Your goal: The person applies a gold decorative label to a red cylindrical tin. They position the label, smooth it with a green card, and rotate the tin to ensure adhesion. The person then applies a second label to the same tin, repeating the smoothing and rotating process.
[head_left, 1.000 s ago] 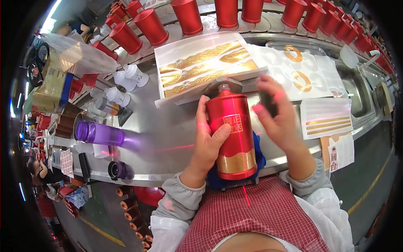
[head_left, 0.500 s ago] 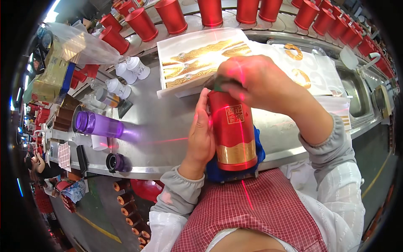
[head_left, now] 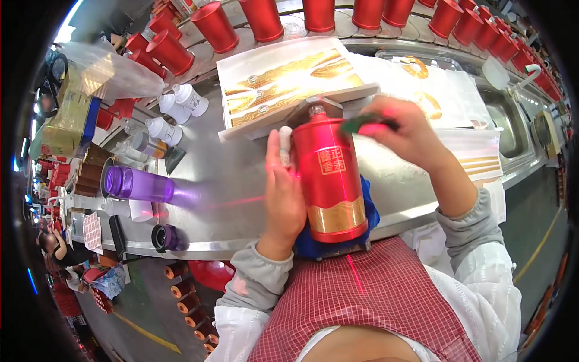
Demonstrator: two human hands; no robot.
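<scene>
A red cylindrical bottle (head_left: 325, 181) with a narrow clear neck rests on a blue cloth (head_left: 369, 199) at the front edge of the bench. It bears a gold square emblem and a gold wavy band round its lower end. Along its left side lies my left hand (head_left: 283, 199), fingers stretched out straight, with a white cover on one finger. My right hand (head_left: 398, 130), blurred by motion, pinches a small dark green flat scraper-like piece (head_left: 359, 123) beside the bottle's upper right edge.
Sheets of gold labels (head_left: 283, 84) lie on a board behind the bottle. Red bottles (head_left: 319, 15) line the conveyor at the back. A purple drinking bottle (head_left: 139, 182) and white bottles (head_left: 190, 99) stand to the left. A sink (head_left: 503, 120) is at the right.
My right hand has moved right and slightly down, off the bottle's top, uncovering its neck. The bottle has turned a little, its emblem shifting left. The left hand stays beside it.
</scene>
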